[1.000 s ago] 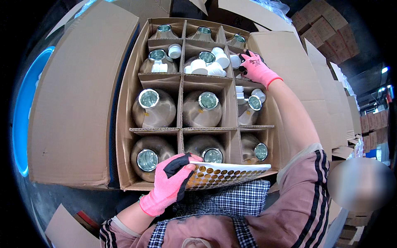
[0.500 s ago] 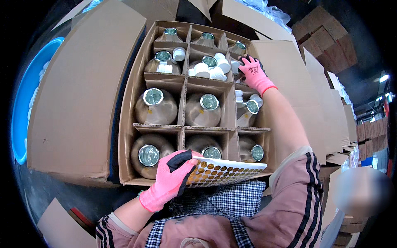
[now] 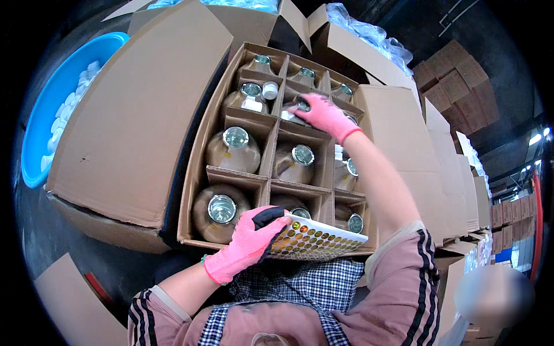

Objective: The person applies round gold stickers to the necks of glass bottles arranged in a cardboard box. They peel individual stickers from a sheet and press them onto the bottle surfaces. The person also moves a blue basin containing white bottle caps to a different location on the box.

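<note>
An open cardboard box [image 3: 199, 144] with cardboard dividers holds several brown glass bottles with foil-sealed mouths, such as one bottle [image 3: 234, 149] in the middle row. My left hand [image 3: 249, 242], in a pink glove, grips a sheet of round gold stickers [image 3: 317, 239] over the box's near edge. My right hand [image 3: 323, 115], also in a pink glove, reaches into a middle cell of a far row, with its fingers on a bottle top and white caps [image 3: 270, 90] beside it. What its fingers pinch is hidden.
A blue tub [image 3: 43, 124] with white caps sits at the far left. The box's left flap [image 3: 144, 109] folds out wide. More cardboard boxes [image 3: 456, 86] stack at the right, and plastic-lined boxes [image 3: 369, 37] stand behind.
My right hand moved left from the far-right cells to a middle cell of a far row. The view shifted, and the sticker sheet stays in my left hand.
</note>
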Demonstrator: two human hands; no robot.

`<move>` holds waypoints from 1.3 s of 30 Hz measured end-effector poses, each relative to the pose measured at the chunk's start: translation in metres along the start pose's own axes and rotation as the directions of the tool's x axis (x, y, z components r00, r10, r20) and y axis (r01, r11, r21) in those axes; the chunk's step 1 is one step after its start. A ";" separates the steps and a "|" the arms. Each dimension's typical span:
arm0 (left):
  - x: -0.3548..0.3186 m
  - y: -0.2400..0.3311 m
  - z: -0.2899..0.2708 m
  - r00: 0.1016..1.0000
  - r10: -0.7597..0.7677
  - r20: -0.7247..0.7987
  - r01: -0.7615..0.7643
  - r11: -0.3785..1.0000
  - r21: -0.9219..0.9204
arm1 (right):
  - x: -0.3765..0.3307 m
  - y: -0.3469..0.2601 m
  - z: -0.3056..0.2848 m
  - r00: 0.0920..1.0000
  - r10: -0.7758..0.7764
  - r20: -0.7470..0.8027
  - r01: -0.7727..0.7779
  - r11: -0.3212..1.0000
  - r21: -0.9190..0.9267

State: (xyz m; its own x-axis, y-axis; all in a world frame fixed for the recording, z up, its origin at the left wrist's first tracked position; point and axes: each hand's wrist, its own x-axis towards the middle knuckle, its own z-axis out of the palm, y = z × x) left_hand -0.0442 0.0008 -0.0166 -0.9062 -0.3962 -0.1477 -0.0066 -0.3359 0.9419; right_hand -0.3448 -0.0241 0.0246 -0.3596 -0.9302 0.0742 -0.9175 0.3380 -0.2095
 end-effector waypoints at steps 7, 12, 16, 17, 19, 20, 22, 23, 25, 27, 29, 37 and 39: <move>0.001 0.001 0.004 0.997 0.075 -0.002 -0.075 0.996 0.038 | -0.008 -0.002 0.007 0.974 0.196 -0.111 -0.172 0.966 0.194; -0.001 -0.001 0.002 0.999 0.043 0.009 -0.043 0.999 0.011 | -0.049 0.005 -0.045 0.956 0.264 0.132 -0.294 0.815 0.499; 0.000 -0.001 0.002 0.999 0.046 0.006 -0.046 0.999 -0.020 | -0.079 -0.004 -0.050 0.936 0.215 0.279 -0.238 0.970 0.048; -0.001 -0.001 0.001 0.999 0.045 0.001 -0.045 0.999 -0.026 | -0.080 -0.002 -0.038 0.983 0.181 0.004 -0.181 0.982 0.045; 0.001 0.002 0.003 0.999 0.054 0.009 -0.054 0.999 -0.001 | -0.062 0.005 -0.037 0.982 0.187 -0.007 -0.180 0.951 0.250; 0.003 0.002 0.004 0.998 0.060 0.022 -0.061 0.998 0.005 | -0.055 0.021 -0.025 0.989 -0.029 -0.145 0.041 0.996 0.077; 0.004 -0.003 0.001 0.999 0.051 0.013 -0.051 0.999 0.004 | -0.035 0.019 -0.008 1.000 -0.004 -0.019 0.002 0.994 -0.110; 0.002 -0.003 0.000 0.999 0.049 0.003 -0.049 0.999 0.001 | -0.028 0.011 -0.003 0.993 0.086 0.086 -0.070 0.982 -0.176; 0.001 -0.003 0.001 0.999 0.049 -0.014 -0.049 0.999 -0.023 | -0.021 0.006 0.000 0.973 0.172 0.155 -0.140 0.970 -0.200; 0.001 -0.001 0.002 0.999 0.047 -0.012 -0.047 0.999 -0.003 | -0.023 0.007 0.000 0.977 0.198 0.082 -0.182 0.968 -0.174; 0.002 0.000 0.002 0.999 0.046 -0.008 -0.046 0.999 0.007 | -0.024 0.012 -0.007 0.963 0.253 0.097 -0.235 0.958 -0.167; 0.001 -0.002 0.003 0.999 0.040 -0.019 -0.041 0.999 -0.032 | -0.028 0.025 -0.009 0.951 0.309 -0.030 -0.306 0.949 0.078; 0.001 0.001 0.004 0.999 0.027 -0.033 -0.028 0.999 -0.036 | -0.044 0.005 -0.030 0.942 0.323 -0.090 -0.297 0.929 0.221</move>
State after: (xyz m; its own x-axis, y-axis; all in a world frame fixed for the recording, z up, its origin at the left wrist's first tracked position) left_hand -0.0465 0.0033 -0.0149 -0.8917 -0.4329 -0.1318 0.0345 -0.3554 0.9341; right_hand -0.3382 0.0230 0.0496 -0.6503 -0.7543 0.0900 -0.7079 0.5587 -0.4321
